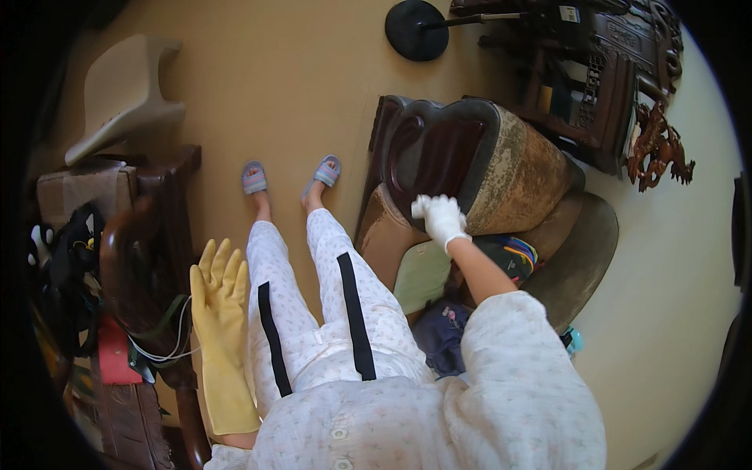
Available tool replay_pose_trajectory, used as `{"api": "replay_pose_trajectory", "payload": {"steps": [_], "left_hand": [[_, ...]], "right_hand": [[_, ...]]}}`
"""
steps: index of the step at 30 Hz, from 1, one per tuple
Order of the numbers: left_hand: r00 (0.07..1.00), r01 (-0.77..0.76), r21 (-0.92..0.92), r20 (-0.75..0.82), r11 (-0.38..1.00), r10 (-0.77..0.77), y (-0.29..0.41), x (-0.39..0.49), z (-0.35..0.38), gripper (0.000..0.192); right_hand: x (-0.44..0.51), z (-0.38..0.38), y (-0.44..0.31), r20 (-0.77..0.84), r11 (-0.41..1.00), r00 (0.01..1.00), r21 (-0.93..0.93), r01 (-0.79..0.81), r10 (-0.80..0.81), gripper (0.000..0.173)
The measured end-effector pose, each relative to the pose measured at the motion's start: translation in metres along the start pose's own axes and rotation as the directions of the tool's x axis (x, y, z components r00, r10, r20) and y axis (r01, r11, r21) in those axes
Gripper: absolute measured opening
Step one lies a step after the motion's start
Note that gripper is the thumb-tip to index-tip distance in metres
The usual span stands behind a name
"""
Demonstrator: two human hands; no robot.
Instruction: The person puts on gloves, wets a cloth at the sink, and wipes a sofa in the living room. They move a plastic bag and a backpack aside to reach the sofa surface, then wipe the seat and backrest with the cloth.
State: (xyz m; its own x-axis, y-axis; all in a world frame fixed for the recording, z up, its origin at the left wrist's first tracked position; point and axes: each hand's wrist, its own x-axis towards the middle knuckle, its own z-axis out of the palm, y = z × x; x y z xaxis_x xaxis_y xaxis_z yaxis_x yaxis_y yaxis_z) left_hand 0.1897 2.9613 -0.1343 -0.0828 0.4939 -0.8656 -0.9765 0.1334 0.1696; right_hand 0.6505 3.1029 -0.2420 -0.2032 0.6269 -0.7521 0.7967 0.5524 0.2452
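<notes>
My left hand (220, 282) wears a long yellow rubber glove reaching well up the forearm. It hangs beside my left thigh with the fingers extended slightly apart, holding nothing. A white glove covers my right hand (443, 217), whose fingers are curled in; nothing shows inside the fist. In this view the fist overlaps the front of an armchair's arm (435, 153), and I cannot tell whether they touch. Below my right forearm, a pale green cushion (422, 273) and a dark blue cloth item (443, 335) lie on the seat.
At left, a carved dark wooden chair (126, 247) carries a cardboard box (88, 191) and bags; a white cable (170, 352) loops from it near my left glove. A beige plastic stool (120, 88) lies beyond. A round black stand base (417, 29) and carved wooden furniture (605, 106) are ahead right.
</notes>
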Motion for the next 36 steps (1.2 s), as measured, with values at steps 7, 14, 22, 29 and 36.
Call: {"api": "replay_pose_trajectory", "payload": {"steps": [7,14,22,29,36], "left_hand": [[1.000,-0.006,0.024,-0.010,1.000,0.006,-0.021,0.018,-0.022,0.056],[0.999,0.038,0.129,-0.039,0.991,-0.033,-0.044,0.023,-0.015,0.059],[0.997,0.005,0.092,-0.082,0.996,0.003,-0.034,0.027,-0.034,0.058],[0.996,0.031,0.065,-0.087,0.997,-0.025,-0.056,0.058,-0.049,0.059],[0.980,0.190,0.057,-0.071,0.980,-0.186,-0.124,0.126,-0.054,0.057]], "right_hand": [[0.154,-0.030,0.106,-0.536,0.936,0.841,-0.255,-0.244,0.073,0.023],[0.047,0.058,-0.001,-0.389,0.944,0.921,-0.301,-0.136,0.009,0.018],[0.067,0.134,-0.037,0.074,0.984,0.982,0.009,-0.176,0.175,0.013],[0.113,0.072,-0.030,0.050,0.984,0.992,-0.130,0.120,-0.114,0.019],[0.250,0.170,0.036,-0.236,0.845,0.972,-0.519,-0.126,0.000,0.020]]}}
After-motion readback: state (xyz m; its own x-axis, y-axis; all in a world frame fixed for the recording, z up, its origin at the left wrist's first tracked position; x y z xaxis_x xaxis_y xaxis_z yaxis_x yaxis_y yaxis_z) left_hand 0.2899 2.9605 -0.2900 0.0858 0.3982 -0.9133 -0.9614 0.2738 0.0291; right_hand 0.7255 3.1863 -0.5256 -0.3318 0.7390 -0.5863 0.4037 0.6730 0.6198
